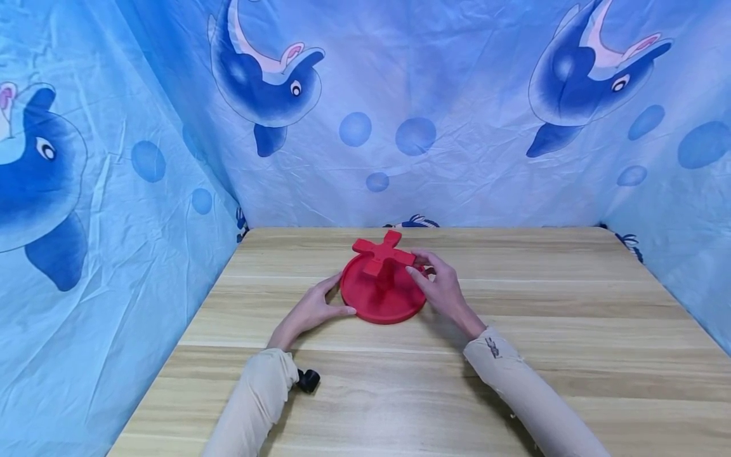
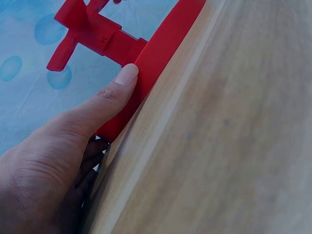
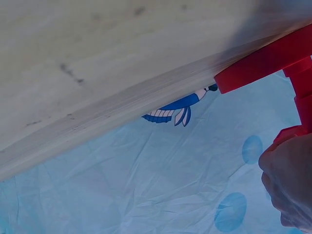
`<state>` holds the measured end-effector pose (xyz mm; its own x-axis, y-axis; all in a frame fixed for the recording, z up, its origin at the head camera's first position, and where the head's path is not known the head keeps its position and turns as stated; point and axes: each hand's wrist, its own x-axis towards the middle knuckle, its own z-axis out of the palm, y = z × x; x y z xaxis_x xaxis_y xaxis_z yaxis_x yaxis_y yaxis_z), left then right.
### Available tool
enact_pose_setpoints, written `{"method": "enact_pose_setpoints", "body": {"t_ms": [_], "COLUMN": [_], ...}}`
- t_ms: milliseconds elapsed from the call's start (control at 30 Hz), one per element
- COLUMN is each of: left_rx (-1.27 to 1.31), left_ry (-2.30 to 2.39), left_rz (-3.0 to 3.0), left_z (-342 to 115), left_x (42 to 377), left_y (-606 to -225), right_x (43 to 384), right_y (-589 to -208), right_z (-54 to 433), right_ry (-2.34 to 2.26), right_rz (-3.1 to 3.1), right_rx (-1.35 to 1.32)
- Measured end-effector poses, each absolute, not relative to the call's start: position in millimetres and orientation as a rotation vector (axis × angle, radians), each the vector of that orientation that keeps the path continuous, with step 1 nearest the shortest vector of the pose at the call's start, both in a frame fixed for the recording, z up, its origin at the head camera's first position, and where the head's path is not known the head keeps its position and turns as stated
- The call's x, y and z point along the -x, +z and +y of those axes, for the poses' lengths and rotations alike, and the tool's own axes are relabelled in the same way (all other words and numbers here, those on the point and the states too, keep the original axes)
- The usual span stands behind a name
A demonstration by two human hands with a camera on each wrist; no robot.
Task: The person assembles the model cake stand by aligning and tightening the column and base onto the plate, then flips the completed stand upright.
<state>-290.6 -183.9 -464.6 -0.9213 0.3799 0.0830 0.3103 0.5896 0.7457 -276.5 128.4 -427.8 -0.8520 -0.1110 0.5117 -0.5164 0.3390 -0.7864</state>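
A round red base with a raised rim lies flat on the wooden table, and a red post stands up from its middle. On top of the post is a red cross-shaped piece with flat arms. My left hand holds the base's left edge, its thumb at the near side of the rim and its fingers farther round. In the left wrist view the thumb lies against the rim. With thumb and fingers, my right hand pinches the right arm of the cross. The right wrist view shows it partly cut off.
The wooden table extends around the base on every side. A small black object sits at the left cuff. Blue sheets with dolphins and bubbles rise behind the table and along both sides.
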Motion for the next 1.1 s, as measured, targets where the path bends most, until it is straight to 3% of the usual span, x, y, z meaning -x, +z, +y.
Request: {"method": "enact_pose_setpoints", "body": {"t_ms": [1100], "left_rx": [-0.569], "left_ry": [1.242], "left_rz": [2.736], "left_z": [-181.7], "left_x": [289.4], "left_y": [-462.0], "right_x": [266.4], "right_y": [-424.2], "right_z": [126.4], "right_ry": [1.594], "right_rz": [-2.261], "right_rx": [-0.506]}}
